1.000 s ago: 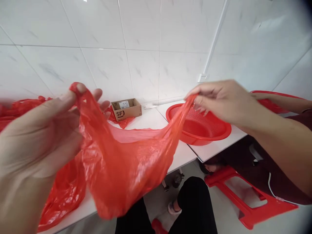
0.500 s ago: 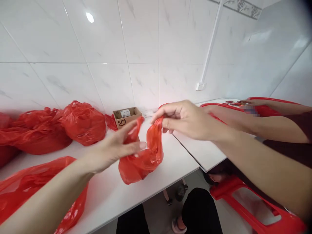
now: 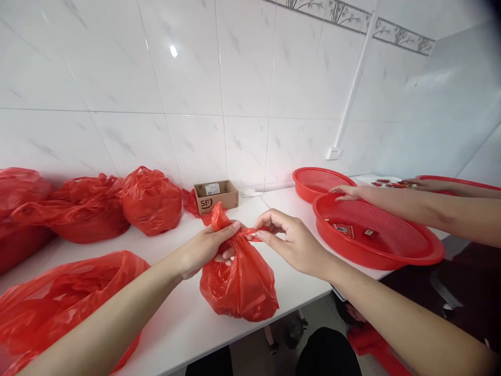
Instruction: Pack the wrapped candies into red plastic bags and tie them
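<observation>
Already, the red bag (image 3: pixel 246 292) near the near edge of the white table (image 3: pixel 172 297) is gathered and pinched at its neck by the left hand (image 3: pixel 207 245), the right hand (image 3: pixel 287 237) pinching a strip (image 3: pixel 250 235) stretched rightward, with no finished knot discernible.

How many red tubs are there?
3: a back tub near the wall, a nearer tub in front of it, and a far-right tub, mostly hidden. More may be out of sight.
</observation>
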Tool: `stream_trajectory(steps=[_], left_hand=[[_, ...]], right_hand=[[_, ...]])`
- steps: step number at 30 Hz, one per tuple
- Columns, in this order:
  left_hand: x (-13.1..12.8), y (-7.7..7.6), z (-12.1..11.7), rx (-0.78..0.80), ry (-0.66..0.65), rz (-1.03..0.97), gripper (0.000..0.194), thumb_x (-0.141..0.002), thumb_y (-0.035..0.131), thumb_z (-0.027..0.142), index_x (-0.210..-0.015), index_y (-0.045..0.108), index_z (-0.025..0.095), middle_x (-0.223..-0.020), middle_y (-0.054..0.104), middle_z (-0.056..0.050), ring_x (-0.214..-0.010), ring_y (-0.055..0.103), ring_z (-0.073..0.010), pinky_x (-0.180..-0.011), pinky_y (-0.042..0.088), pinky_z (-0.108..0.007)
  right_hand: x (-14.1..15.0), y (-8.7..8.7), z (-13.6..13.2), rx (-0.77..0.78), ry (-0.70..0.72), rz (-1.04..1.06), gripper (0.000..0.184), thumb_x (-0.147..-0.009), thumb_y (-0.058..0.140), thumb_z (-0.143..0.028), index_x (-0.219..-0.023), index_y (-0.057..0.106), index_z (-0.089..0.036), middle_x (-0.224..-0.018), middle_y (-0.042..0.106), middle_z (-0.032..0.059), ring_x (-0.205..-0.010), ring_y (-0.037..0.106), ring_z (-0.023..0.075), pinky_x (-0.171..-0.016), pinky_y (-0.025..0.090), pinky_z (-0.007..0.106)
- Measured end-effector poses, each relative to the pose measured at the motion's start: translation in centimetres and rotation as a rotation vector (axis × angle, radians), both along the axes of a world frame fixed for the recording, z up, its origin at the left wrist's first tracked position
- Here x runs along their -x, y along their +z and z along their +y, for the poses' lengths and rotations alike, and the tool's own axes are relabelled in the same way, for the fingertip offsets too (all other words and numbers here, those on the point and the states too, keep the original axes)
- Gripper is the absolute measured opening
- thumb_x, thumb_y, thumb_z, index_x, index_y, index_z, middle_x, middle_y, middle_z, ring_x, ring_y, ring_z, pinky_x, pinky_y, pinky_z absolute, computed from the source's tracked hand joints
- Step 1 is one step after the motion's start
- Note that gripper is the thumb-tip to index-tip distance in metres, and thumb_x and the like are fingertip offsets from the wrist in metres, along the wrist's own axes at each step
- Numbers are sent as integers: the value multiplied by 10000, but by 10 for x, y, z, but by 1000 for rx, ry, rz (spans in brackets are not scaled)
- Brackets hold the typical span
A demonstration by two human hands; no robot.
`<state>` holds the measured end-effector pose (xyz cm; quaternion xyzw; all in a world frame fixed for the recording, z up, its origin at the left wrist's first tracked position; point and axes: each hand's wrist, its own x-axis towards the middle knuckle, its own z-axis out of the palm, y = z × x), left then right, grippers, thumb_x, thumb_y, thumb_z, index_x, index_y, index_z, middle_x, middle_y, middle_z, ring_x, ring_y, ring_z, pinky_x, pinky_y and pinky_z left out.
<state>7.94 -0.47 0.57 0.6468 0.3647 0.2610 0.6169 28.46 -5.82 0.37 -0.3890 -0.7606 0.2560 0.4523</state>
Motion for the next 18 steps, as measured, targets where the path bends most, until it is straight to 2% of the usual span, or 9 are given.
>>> stream_trajectory(steps=[3, 5, 6, 9, 11, 14, 16, 18], left_hand=[[3, 3, -2, -108, -102, -26, 351, -897, 540, 485, -746, 602, 175, -660, 611, -5, -602, 527, -113, -624, 433, -250], [2, 7, -6, -202, -183, 21, 268, -846, 635, 373, -678, 618, 166, -689, 630, -7, -664, 564, -129, -665, 450, -256], [1, 9, -8, -239, -221, 65, 220, -821, 660, 321, -669, 629, 165, -692, 634, -4, -665, 564, -129, -656, 451, -253], [-4, 10, -14, -352, -284, 182, 65, -790, 610, 170, -795, 673, 185, -797, 678, 2, -654, 556, -119, -629, 454, -249], [-8, 5, -17, -506, -212, 247, 222, -729, 528, 52, -840, 649, 201, -807, 676, 19, -659, 560, -117, -627, 451, -246], [-11, -7, -17, -907, 24, 411, 312, -638, 434, -20, -809, 570, 203, -736, 622, 24, -615, 536, -126, -568, 411, -250], [-12, -16, -17, -1150, 112, 482, 335, -644, 394, -26, -839, 540, 204, -824, 625, -7, -634, 549, -141, -531, 395, -252], [-11, -23, -18, -1283, 122, 465, 385, -653, 368, -38, -902, 529, 207, -981, 633, -42, -740, 605, -164, -535, 418, -248]], right_hand=[[5, 9, -27, -4, 143, 9, 44, -905, 595, -208, -947, 600, -215, -911, 653, 3, -846, 616, 122, -808, 514, 284], [9, 13, -35, -38, 241, 67, 143, -905, 601, -202, -1045, 581, -224, -968, 653, 15, -870, 630, 126, -807, 526, 284], [10, 12, -35, -72, 236, 130, 174, -918, 585, -210, -1089, 558, -229, -998, 648, 22, -881, 635, 127, -807, 530, 287], [10, 0, -16, -105, 84, 290, 195, -973, 498, -270, -1165, 509, -239, -1073, 633, 41, -984, 623, 139, -884, 504, 314], [9, -14, 0, 39, 28, 257, 239, -986, 464, -307, -1212, 502, -240, -1009, 642, 31, -963, 612, 144, -884, 486, 323], [10, -34, 15, 322, 56, 200, 303, -989, 434, -340, -1275, 487, -254, -822, 609, -10, -757, 582, 133, -732, 479, 296], [11, -42, 16, 409, 112, 227, 327, -979, 451, -329, -1300, 468, -271, -739, 556, -38, -671, 537, 119, -658, 451, 269], [11, -44, 15, 442, 205, 235, 313, -960, 488, -304, -1271, 488, -263, -688, 506, -57, -615, 485, 103, -607, 413, 243]])
